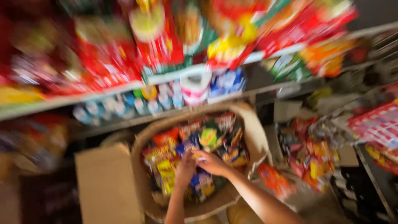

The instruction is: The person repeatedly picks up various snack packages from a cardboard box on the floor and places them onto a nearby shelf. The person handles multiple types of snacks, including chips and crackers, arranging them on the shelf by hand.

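An open cardboard box (pixel 137 174) stands below the shelves, filled with several colourful snack packets (pixel 207 137) in red, yellow, blue and green. Both my hands reach down into it. My left hand (pixel 185 168) rests among the packets near the box's middle, fingers curled down. My right hand (pixel 211 162) lies just beside it, touching the packets, with a small yellow bit at its fingertips. The picture is blurred, so I cannot tell what either hand grips.
Shelves (pixel 174 76) above the box carry red and yellow snack bags, with small blue-and-white cups (pixel 124 105) on the lower level. More loose packets (pixel 309 155) are heaped to the right, and a red-and-white patterned pack (pixel 375 124) sits at far right.
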